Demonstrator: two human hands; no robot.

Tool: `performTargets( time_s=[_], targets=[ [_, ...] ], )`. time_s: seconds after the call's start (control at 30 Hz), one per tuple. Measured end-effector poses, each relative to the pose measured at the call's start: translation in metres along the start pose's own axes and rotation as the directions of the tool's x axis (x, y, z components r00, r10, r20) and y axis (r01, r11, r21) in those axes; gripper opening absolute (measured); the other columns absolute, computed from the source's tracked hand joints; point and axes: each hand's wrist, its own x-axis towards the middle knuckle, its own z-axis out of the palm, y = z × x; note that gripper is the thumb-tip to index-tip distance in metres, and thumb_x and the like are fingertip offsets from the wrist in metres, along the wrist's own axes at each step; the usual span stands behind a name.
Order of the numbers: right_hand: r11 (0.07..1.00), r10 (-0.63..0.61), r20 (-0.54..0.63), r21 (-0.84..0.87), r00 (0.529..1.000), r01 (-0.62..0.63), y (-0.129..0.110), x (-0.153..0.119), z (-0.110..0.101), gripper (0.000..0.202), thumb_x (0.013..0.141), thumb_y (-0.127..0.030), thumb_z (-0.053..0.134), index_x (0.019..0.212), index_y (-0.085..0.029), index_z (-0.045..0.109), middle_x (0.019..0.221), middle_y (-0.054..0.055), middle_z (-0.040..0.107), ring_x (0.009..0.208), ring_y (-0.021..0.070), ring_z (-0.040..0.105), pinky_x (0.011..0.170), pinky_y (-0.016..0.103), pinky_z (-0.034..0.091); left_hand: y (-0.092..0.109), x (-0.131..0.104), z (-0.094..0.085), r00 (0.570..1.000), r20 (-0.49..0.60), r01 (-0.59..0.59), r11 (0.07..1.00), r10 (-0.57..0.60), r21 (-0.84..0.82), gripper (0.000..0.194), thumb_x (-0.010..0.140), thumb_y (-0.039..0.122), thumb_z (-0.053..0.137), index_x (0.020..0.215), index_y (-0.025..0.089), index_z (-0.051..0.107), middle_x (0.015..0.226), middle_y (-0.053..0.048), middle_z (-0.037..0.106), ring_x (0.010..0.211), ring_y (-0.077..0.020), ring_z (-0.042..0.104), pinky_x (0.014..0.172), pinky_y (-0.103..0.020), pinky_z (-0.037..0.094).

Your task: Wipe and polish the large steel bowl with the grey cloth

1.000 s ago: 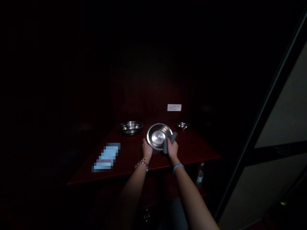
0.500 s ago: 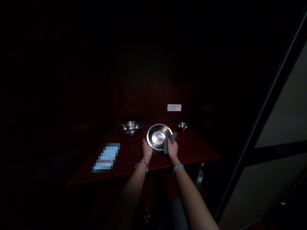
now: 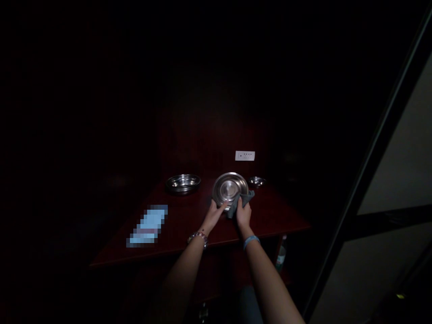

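Dark red table (image 3: 184,227), dim light. Shiny metal bowl (image 3: 229,189) held up over its middle, tilted, round base facing the camera. Left of it, a stack of metal bowls (image 3: 183,184) near the table's back. Pixelated pale-blue item (image 3: 148,225) toward the left front; identity unclear. Left hand (image 3: 213,216) partly closed on the bowl's near-left edge, thumb laid across it, other fingers largely hidden. Right hand (image 3: 243,214) closed around a grey cloth (image 3: 247,197), pressed to the bowl's near-right edge. Bottle (image 3: 281,254) below table level, right. Small metal bowl (image 3: 257,182) back right. White socket plate (image 3: 245,155) on the wall above.
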Motion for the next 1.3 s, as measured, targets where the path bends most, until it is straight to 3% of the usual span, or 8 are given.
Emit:
performTargets(
  time_s=[0.1,0.23,0.33,0.4,0.53,0.67,0.97,1.3],
  targets=[
    [0.999,-0.009,0.067,0.032,0.998,0.006,0.002,0.001,0.001,0.046,0.093,-0.047,0.053,0.113,-0.011,0.073,0.110,0.018,0.077,0.102,0.0263,0.074,0.086,0.030,0.053,-0.008,0.003,0.003,0.997,0.051,-0.054,0.999,0.054,0.009,0.059,0.077,0.032,0.075,0.130,0.015,0.056,0.137,-0.016,0.062,0.132,-0.0231,0.056,0.115,-0.036,0.037],
    [0.998,-0.033,0.161,0.050,0.986,0.025,0.003,0.001,0.003,0.044,0.090,-0.049,0.057,0.105,-0.012,0.075,0.104,0.016,0.078,0.096,0.0256,0.075,0.083,0.030,0.054,-0.017,0.010,0.000,0.999,-0.025,-0.024,1.000,0.024,-0.002,0.049,0.078,0.023,0.070,0.125,0.014,0.058,0.130,-0.015,0.066,0.123,-0.0228,0.062,0.112,-0.037,0.040],
    [0.999,-0.038,0.191,0.023,0.981,0.034,0.002,0.001,0.004,0.042,0.087,-0.050,0.061,0.099,-0.012,0.076,0.099,0.016,0.079,0.092,0.0250,0.075,0.081,0.029,0.054,-0.017,0.014,-0.003,0.997,-0.080,0.018,0.999,-0.021,-0.044,0.037,0.082,0.026,0.064,0.117,0.013,0.061,0.123,-0.015,0.069,0.115,-0.0221,0.065,0.106,-0.036,0.045],
    [1.000,-0.029,0.180,0.015,0.983,0.027,0.002,0.000,0.004,0.042,0.086,-0.050,0.063,0.098,-0.012,0.076,0.097,0.016,0.079,0.090,0.0250,0.075,0.079,0.029,0.054,-0.015,0.014,-0.005,0.993,-0.108,0.034,0.997,-0.042,-0.076,0.033,0.087,0.033,0.059,0.111,0.012,0.063,0.117,-0.015,0.071,0.108,-0.0222,0.067,0.101,-0.035,0.049],
    [0.999,-0.013,0.120,0.043,0.993,0.008,0.001,0.000,0.002,0.044,0.085,-0.049,0.063,0.101,-0.010,0.075,0.099,0.016,0.079,0.092,0.0263,0.075,0.080,0.029,0.054,-0.010,0.012,-0.007,0.987,-0.160,0.010,0.993,-0.029,-0.118,0.042,0.088,0.050,0.056,0.104,0.013,0.067,0.110,-0.014,0.073,0.102,-0.0223,0.068,0.094,-0.033,0.051],
    [0.999,0.012,0.058,0.035,0.998,-0.014,0.001,0.001,0.001,0.042,0.088,-0.046,0.059,0.100,-0.009,0.075,0.101,0.019,0.078,0.093,0.0278,0.075,0.079,0.029,0.053,-0.004,0.009,-0.007,0.992,-0.119,0.028,0.990,-0.045,-0.137,0.052,0.082,0.062,0.061,0.097,0.013,0.069,0.098,-0.011,0.075,0.092,-0.0211,0.068,0.086,-0.032,0.053],
    [1.000,-0.001,0.012,0.003,1.000,0.001,0.002,0.000,0.001,0.040,0.091,-0.044,0.055,0.101,-0.011,0.075,0.101,0.017,0.078,0.093,0.0269,0.075,0.080,0.029,0.053,-0.001,0.007,-0.005,0.995,-0.066,0.055,0.980,-0.069,-0.189,0.058,0.072,0.065,0.069,0.097,0.012,0.070,0.100,-0.011,0.076,0.093,-0.0202,0.068,0.086,-0.031,0.053],
    [1.000,-0.007,0.015,0.003,1.000,0.007,0.004,0.001,0.001,0.040,0.091,-0.045,0.055,0.102,-0.012,0.075,0.101,0.017,0.078,0.094,0.0274,0.075,0.081,0.030,0.053,-0.002,0.007,-0.004,0.997,-0.062,0.040,0.984,-0.052,-0.173,0.055,0.074,0.061,0.069,0.099,0.012,0.070,0.102,-0.012,0.076,0.095,-0.0215,0.068,0.089,-0.034,0.053]
  ],
)
